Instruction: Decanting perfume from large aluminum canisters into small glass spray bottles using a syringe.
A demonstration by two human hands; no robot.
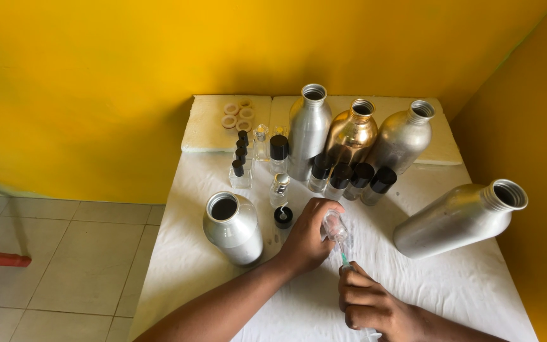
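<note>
Small clear vial (335,226) tilts, clamped in the left hand (305,240); right hand (368,303) fists around a syringe (344,256) entering it. Five open metal bottles (308,130) stand on the tabletop (451,285).

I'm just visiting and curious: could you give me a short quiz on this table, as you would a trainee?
1. True or false: the metal bottles have their caps on.
2. What does the left hand hold? A) small vial B) black cap C) foam ring
3. Which tool does the right hand hold to the vial?

Key: 1 false, all mouths are open. 2 A. 3 A syringe.
</note>
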